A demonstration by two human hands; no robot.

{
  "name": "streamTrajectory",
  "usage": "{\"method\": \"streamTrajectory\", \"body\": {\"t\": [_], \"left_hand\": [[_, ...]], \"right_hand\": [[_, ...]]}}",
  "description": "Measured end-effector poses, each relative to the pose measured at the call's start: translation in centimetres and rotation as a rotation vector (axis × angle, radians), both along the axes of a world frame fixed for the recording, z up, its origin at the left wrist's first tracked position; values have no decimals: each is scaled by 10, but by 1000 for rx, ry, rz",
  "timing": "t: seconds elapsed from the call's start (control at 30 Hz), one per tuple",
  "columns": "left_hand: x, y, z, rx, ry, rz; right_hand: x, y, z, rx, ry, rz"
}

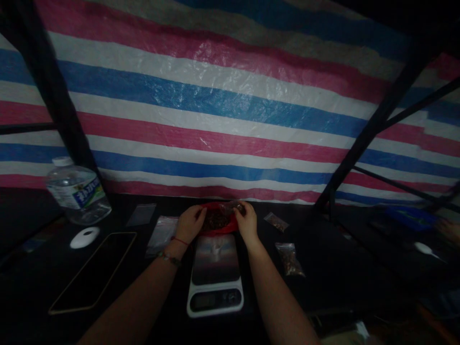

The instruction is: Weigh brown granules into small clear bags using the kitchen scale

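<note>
A red bag (232, 225) lies open behind the scale, with dark brown bits (216, 221) inside. At its left rim, my left hand (190, 224) is closed on the red plastic. My right hand (247, 221) pinches a small clear plastic bag (227, 207) over the red bag's far right side; the clear bag seems to have brown bits in it. Between my forearms sits a white kitchen scale (215, 275) with a dark, shiny platform. Right of my right hand lie two small filled zip bags, one farther back (276, 222) and one nearer (289, 259).
Flat clear zip bags (162, 235) lie left of my left hand, with another clear bag (141, 214) behind. Farther left are a phone (94, 273), a white mouse-like object (85, 237) and a large water bottle (79, 194). Another person's hand (447, 229) is by a blue tray (411, 218).
</note>
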State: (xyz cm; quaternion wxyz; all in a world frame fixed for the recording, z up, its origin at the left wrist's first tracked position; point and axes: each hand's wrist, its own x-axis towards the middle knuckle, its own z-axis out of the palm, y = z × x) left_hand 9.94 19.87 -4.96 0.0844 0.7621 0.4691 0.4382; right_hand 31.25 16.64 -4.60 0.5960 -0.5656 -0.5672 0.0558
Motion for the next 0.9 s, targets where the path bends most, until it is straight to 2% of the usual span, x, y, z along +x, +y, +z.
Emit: {"method": "streamTrajectory", "body": {"t": [0.17,0.3,0.4,0.47,0.57,0.7,0.9], "left_hand": [[-1,-1,2,-14,190,1],[-1,-3,4,67,247,148],[-2,-1,-2,40,274,220],[-2,4,-9,9,292,194],[-2,12,-19,2,279,87],[0,18,-25,43,214,-33],[-1,21,-28,56,127,-17]], "right_hand": [[-1,-3,2,46,-119,-7],[-3,-4,2,47,-142,3],[-5,-3,0,34,-137,30],[-6,-2,-1,26,-126,56],[-10,4,0,24,-140,109],[-19,15,11,28,-197,178],[-28,27,31,-8,-355,299]]}}
